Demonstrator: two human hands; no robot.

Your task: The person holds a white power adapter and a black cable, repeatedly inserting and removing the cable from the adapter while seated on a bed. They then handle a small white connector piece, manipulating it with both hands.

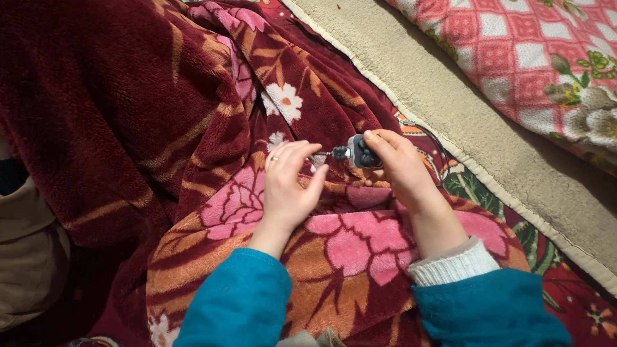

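The right hand (395,164) pinches a small grey-black device (361,153), its long axis pointing left at the loosely curled, seemingly empty left hand (289,183) just beside its tip.

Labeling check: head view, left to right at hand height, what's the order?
Dark red fleece blanket → left hand → small grey and black gadget → right hand → beige mat → pink checked quilt.

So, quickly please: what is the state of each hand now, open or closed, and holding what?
Left hand: fingers curled at the metal tip of the small grey device; an actual grip cannot be told.
Right hand: closed on the small grey device.
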